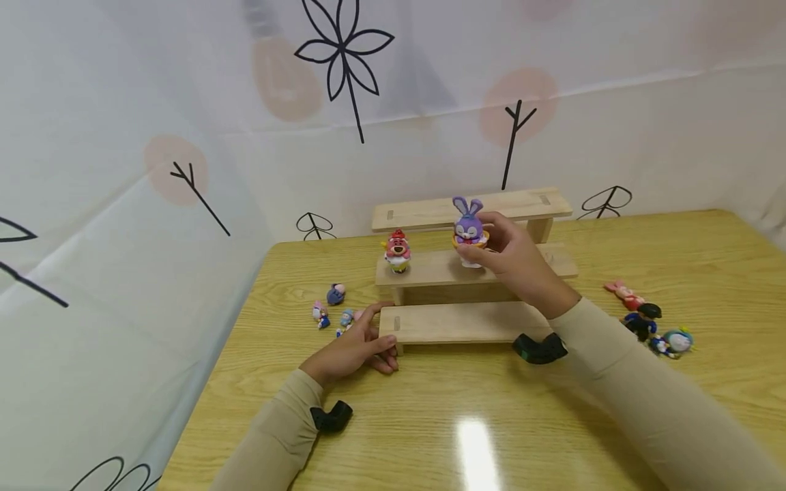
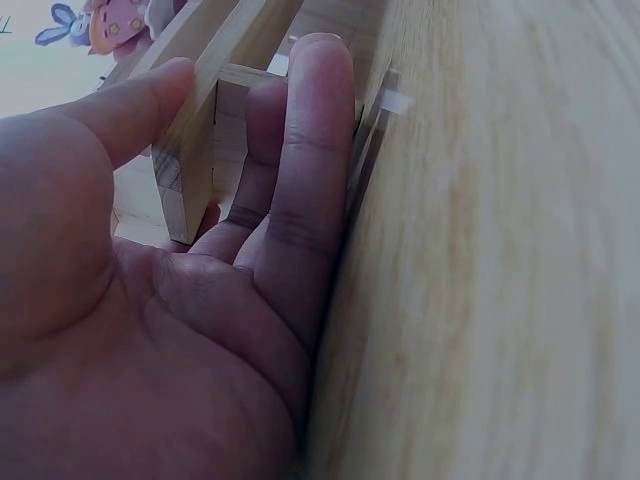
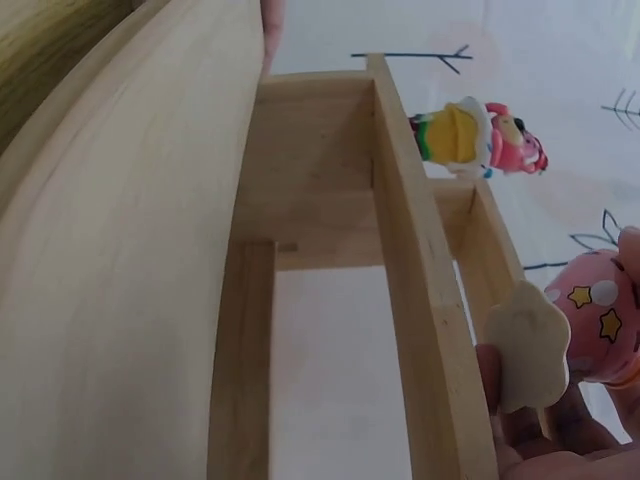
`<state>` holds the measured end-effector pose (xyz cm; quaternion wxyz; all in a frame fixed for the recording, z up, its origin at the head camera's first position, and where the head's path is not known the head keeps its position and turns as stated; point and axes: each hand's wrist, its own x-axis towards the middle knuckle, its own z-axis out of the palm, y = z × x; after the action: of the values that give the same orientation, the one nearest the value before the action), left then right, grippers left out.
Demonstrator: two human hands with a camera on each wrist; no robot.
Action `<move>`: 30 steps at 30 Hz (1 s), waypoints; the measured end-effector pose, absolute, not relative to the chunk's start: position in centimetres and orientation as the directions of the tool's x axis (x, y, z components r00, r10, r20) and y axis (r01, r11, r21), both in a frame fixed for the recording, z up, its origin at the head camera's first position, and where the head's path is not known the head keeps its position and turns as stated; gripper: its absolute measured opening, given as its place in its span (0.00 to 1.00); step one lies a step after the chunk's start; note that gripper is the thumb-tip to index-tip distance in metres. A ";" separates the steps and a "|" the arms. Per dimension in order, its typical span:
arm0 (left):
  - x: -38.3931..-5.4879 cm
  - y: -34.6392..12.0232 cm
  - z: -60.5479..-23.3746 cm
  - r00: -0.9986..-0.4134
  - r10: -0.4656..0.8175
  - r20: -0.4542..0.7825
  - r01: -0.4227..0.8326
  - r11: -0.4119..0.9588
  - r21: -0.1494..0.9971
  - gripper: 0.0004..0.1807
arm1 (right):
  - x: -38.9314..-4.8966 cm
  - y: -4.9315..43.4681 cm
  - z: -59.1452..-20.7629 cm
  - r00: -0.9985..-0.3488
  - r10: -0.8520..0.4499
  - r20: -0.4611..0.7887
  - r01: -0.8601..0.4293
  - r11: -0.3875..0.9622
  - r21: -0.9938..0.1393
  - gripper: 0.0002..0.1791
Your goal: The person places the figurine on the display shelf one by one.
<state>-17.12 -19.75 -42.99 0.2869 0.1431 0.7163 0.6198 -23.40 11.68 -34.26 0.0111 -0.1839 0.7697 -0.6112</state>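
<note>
The person's right grip (image 1: pixel 522 262) holds the purple rabbit (image 1: pixel 469 230), thumb and fingers closed around its lower part. The rabbit stays upright, ears up, over the middle step (image 1: pixel 424 271) of the wooden stand; from the right wrist its pale, scalloped base (image 3: pixel 530 345) shows near the wood, though whether the two touch is hard to tell. To the left of this grip, the bear (image 1: pixel 398 254) stands at the end of the same step. The top step (image 1: pixel 430 215) lies behind the grip, the bottom step (image 1: pixel 460 322) in front and below.

The left grip (image 1: pixel 362 346) holds the bottom step's left end — thumb on top, lower fingers down by the surface (image 1: pixel 405 423). Just beyond the left grip lie small figures: a grey-blue one (image 1: pixel 336 294), a lilac-eared one (image 1: pixel 321 315) and a pale blue one (image 1: pixel 346 318). Out to the right of the right grip — past the sleeve — lie a pink figure (image 1: pixel 626 296), a black-capped one (image 1: pixel 641 324) and a teal-headed one (image 1: pixel 677 339).
</note>
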 end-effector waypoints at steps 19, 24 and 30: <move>-17.2 -19.8 -43.0 -0.792 0.566 -0.227 -0.153 0.177 0.972 0.37 | -24.2 9.0 -34.5 -0.903 -0.348 0.252 -0.348 0.251 -0.903 0.28; -17.2 -19.8 -43.0 -0.791 0.566 -0.233 -0.159 0.177 0.971 0.37 | -24.4 8.4 -34.8 -0.894 -0.367 0.255 -0.353 0.230 -0.907 0.27; -17.3 -19.8 -42.9 -0.789 0.570 -0.230 -0.157 0.174 0.972 0.37 | -24.4 8.3 -35.0 -0.893 -0.378 0.243 -0.344 0.227 -0.911 0.29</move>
<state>-17.27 -19.78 -42.92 0.2906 0.1457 0.7089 0.6260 -24.37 8.28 -34.96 0.0148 -0.2303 0.7831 -0.5775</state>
